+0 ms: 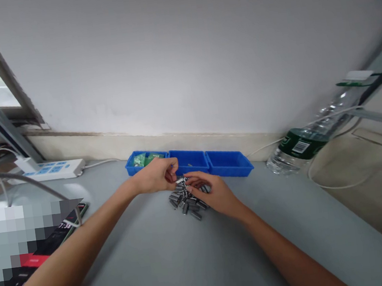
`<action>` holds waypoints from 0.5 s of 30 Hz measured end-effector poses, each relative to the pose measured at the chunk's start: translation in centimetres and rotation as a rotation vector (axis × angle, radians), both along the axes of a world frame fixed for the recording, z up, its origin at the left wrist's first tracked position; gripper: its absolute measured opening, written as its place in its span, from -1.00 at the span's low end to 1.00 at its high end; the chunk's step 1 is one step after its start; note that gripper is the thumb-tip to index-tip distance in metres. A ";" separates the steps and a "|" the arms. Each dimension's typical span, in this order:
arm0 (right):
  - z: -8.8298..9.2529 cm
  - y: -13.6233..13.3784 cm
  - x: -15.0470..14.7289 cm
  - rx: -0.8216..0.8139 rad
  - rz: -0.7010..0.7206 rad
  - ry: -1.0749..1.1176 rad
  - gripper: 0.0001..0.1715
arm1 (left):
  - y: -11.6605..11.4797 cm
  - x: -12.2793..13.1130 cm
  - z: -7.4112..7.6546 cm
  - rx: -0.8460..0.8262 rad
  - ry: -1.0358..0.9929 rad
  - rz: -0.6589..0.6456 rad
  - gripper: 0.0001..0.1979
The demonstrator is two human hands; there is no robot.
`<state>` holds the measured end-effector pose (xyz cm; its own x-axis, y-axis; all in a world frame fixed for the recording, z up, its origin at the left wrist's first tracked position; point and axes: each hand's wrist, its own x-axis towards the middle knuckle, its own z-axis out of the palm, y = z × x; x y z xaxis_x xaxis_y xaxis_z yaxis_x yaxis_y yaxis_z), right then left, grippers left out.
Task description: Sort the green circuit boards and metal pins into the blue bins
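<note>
A loose heap of small shiny metal cylinders point(193, 204) lies on the grey tabletop. At its upper left edge, my left hand point(160, 173) is closed, fingers curled towards the thumb. One bright cylinder point(181, 180) shows beside those fingertips; whether they grip it is unclear. My right hand point(216, 190) reaches over the right side of the heap, fingers bent and thumb close to them in a pinch. What lies between its fingertips is too small to make out. Behind the hands stand three joined blue trays point(231, 171); the left one contains green-and-clear packets point(140, 160).
On the left are a white power strip point(58, 170) with cables and a phone point(47, 249), partly blurred out. A large clear bottle with a green label point(304, 143) leans at the right. A white wall point(181, 60) closes off the back of the table.
</note>
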<state>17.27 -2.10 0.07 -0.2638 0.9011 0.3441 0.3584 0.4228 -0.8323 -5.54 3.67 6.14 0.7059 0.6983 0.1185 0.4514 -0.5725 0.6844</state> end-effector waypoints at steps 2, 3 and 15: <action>0.0 0.0 -0.2 -0.117 0.065 0.100 -0.54 | -0.5 0.3 0.2 -0.069 -0.051 -0.019 -0.69; 0.0 0.0 -0.3 -0.163 0.085 0.137 -0.53 | -0.7 0.4 0.3 -0.089 -0.065 -0.025 -0.69; -0.2 0.4 0.7 0.334 -0.259 -0.315 -0.49 | -0.1 0.2 -0.4 0.003 0.270 -0.065 -0.81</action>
